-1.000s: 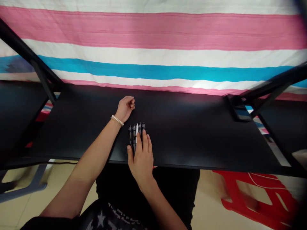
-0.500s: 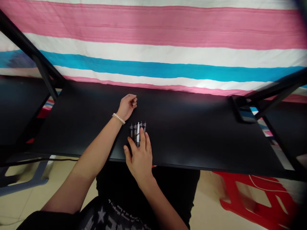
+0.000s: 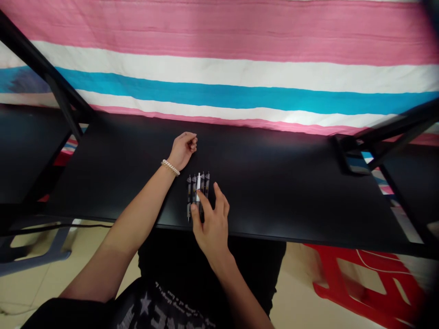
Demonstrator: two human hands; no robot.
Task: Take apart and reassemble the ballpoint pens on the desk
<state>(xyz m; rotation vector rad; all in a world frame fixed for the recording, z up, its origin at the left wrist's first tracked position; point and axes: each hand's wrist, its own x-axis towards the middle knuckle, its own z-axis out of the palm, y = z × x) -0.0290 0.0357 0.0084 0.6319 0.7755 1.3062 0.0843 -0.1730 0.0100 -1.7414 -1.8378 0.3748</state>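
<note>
Several pens lie side by side near the front edge of the black table. A white pen is in the middle of the row, and a dark, partly clear pen is at its left end. Over the row's right part is my right hand, fingers apart, its thumb and forefinger above the pens; whether they touch them I cannot tell. The lower ends of some pens are hidden behind it. My left hand rests on the table beyond the pens with its fingers curled in; a beaded bracelet circles that wrist.
The black table meets a striped cloth at the back. A dark phone-like object lies at the right by the black metal frame. A red stool stands below at the right.
My right hand has moved right and lifted off part of the row, uncovering more of the left pens. My left hand stays where it was. The view has shifted slightly.
</note>
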